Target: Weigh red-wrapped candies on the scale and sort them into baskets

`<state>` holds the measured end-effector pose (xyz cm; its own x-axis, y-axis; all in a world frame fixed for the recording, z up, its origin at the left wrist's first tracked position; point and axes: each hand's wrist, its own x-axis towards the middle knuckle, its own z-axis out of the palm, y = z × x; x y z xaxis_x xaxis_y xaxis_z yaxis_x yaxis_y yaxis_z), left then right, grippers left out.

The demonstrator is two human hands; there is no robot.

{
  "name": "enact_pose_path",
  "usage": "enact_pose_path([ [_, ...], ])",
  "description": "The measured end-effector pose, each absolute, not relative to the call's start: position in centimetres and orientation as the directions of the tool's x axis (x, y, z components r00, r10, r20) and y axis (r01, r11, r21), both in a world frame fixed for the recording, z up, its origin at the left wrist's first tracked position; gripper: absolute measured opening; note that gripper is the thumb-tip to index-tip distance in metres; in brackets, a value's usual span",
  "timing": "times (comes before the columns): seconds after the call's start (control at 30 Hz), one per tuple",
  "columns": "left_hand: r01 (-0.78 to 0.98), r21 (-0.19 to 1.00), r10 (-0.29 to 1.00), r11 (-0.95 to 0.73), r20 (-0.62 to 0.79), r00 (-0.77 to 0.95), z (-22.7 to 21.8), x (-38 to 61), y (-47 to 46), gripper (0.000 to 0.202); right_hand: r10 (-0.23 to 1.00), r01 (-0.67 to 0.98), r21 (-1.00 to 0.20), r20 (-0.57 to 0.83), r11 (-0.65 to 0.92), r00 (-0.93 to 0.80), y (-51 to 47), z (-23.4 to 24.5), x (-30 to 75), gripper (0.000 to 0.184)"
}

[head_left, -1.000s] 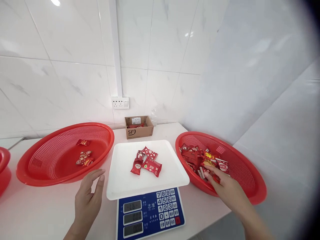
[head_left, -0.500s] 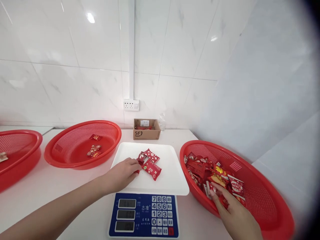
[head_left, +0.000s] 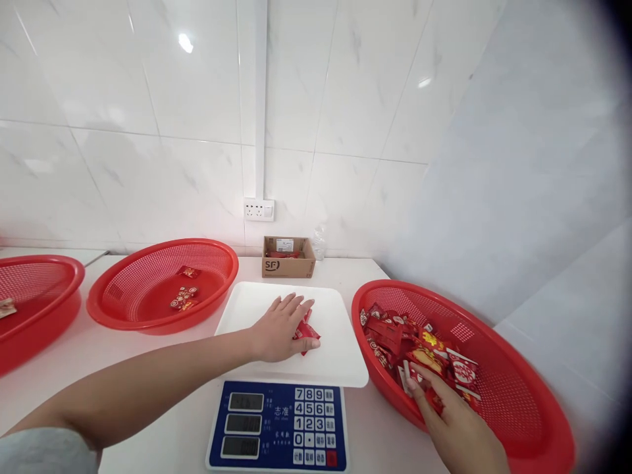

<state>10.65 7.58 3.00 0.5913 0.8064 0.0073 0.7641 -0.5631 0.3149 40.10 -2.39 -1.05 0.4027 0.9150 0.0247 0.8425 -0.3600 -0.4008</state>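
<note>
My left hand (head_left: 284,329) lies over the white scale pan (head_left: 340,349), fingers spread and palm down. Under it are small red snack packets (head_left: 307,331), mostly covered by the hand. In the right-hand red basket (head_left: 533,408), my right hand (head_left: 457,415) pinches a small red-and-white packet (head_left: 413,376) between thumb and fingers. Around it lies a heap of mixed red and yellow packets (head_left: 390,336). The scale's blue keypad panel (head_left: 281,424) faces me below the pan; its display digits are too faint to read.
A red basket (head_left: 162,322) with a few packets stands left of the scale, and another red basket (head_left: 39,316) is cut off at the far left. Behind the pan sit a small cardboard box (head_left: 289,266) and a clear plastic bag (head_left: 319,242), near the tiled wall.
My left hand has moved right across the pan and spread its fingers over the packets, which showed plainly before. My right hand stays in the basket, almost unmoved.
</note>
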Motion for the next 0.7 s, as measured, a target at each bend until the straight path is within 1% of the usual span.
enact_pose_path([
  [0.07,0.771,0.287,0.802,-0.568,-0.018,0.598,2.3,10.7,8.5,0.085,0.916,0.844,-0.402,0.034,-0.354,0.4,-2.4,-0.9,39.9,0.056],
  [0.13,0.757,0.265,0.784,-0.598,-0.004,0.621,1.8,10.5,9.0,0.08,0.914,0.844,-0.398,0.036,-0.358,0.405,-2.5,-0.7,39.7,0.055],
  [0.23,0.729,0.257,0.762,-0.634,0.051,0.645,1.7,9.9,9.4,0.066,0.918,0.842,-0.408,0.023,-0.353,0.396,-2.7,-0.4,39.4,0.053],
  [0.37,0.734,0.249,0.773,-0.631,0.128,0.621,1.6,9.3,9.8,0.056,0.924,0.84,-0.446,0.067,-0.311,0.377,-2.8,-0.4,39.2,0.051],
  [0.5,0.757,0.242,0.794,-0.607,0.138,0.592,1.5,9.1,9.9,0.054,0.921,0.835,-0.443,0.051,-0.327,0.387,-2.8,-0.3,39.1,0.05],
  [0.6,0.775,0.232,0.808,-0.587,0.111,0.579,1.5,8.8,9.8,0.057,0.916,0.83,-0.426,0.005,-0.36,0.4,-2.8,-0.1,39.0,0.052],
  [0.7,0.785,0.22,0.812,-0.579,0.066,0.58,1.3,8.6,9.8,0.062,0.916,0.834,-0.421,0.015,-0.357,0.4,-2.7,0.0,39.0,0.053],
])
